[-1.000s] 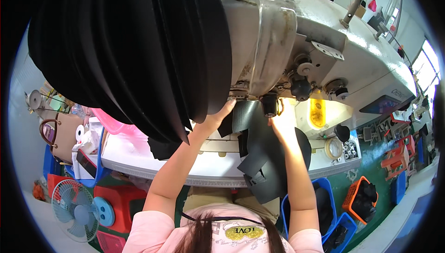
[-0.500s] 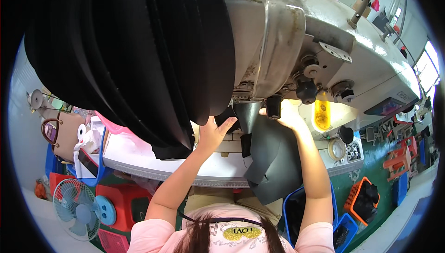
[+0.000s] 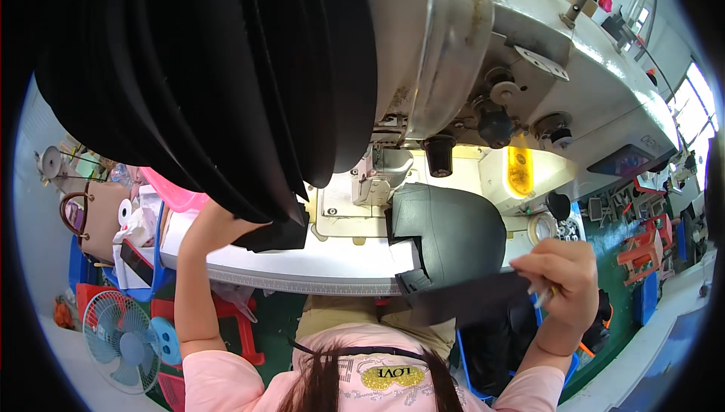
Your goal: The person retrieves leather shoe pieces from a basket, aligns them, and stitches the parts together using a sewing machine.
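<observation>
A dark, curved sheet-like panel point(image 3: 453, 223) lies on the sewing machine's bed, to the right of its presser foot point(image 3: 381, 178). Toward me a dark flap point(image 3: 468, 297), smeared by motion, hangs over the table's front edge. My right hand point(image 3: 563, 280) is closed, pinching the flap's right end. Something small, pale and yellowish shows by its fingers, too small to name. On the left, my left hand point(image 3: 215, 229) reaches under a big stack of black curved panels point(image 3: 226, 87), beside a small black piece point(image 3: 279, 237). Its fingers are hidden there.
The sewing machine's head point(image 3: 544, 72) arches overhead. A roll of tape point(image 3: 541, 229) lies on the table's right. Beneath stands a blue crate point(image 3: 464, 359) with black pieces. At the left are a fan point(image 3: 124, 344), a red stool point(image 3: 245, 336) and a handbag point(image 3: 106, 219).
My right hand has moved right and nearer from beside the needle area, with the flap's end. My left hand has shifted left to the black stack. The presser foot has come into sight.
</observation>
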Demonstrator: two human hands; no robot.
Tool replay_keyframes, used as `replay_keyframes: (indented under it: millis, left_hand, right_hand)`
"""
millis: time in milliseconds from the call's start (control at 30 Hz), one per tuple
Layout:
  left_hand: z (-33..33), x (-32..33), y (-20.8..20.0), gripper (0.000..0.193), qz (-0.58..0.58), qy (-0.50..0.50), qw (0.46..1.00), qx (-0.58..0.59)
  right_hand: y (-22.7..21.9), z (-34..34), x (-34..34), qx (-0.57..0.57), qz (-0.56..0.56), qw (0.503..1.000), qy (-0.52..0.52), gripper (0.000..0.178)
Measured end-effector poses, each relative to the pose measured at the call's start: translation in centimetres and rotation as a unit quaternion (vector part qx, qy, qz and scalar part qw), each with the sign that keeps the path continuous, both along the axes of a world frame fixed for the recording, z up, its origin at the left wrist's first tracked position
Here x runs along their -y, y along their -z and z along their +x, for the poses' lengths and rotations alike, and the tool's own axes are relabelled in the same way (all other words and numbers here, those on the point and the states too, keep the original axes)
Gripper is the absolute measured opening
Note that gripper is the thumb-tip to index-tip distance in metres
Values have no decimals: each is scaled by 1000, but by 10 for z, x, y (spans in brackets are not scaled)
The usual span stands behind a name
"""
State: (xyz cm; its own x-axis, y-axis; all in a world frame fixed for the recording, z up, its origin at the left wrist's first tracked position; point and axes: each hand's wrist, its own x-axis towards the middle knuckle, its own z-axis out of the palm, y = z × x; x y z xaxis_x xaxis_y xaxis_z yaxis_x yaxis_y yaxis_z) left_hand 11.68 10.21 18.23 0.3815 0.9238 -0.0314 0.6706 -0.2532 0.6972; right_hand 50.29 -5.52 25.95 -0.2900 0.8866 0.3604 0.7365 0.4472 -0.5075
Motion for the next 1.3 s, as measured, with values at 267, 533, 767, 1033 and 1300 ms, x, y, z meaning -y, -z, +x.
replay_keyframes:
  millis: [267,533,767,1033,1300]
  left_hand:
    - [-6,-40,111,34,325,-17,945,-22]
    - [82,-21,77,42,76,-27,972,222]
    - [155,-48,69,9,-34,-69,858,509]
    - [94,-76,77,30,186,-134,883,411]
    - [-21,-4,-114,55,499,-102,682,525]
  right_hand:
    - [141,40,-111,71,-19,997,-27,21]
    - [115,-39,-89,-552,-133,821,-55,24]
    - [83,-92,-81,-570,-211,759,-234,37]
    - [79,-79,-62,-218,250,943,30,30]
    - [-20,-96,-51,-146,326,931,-78,37]
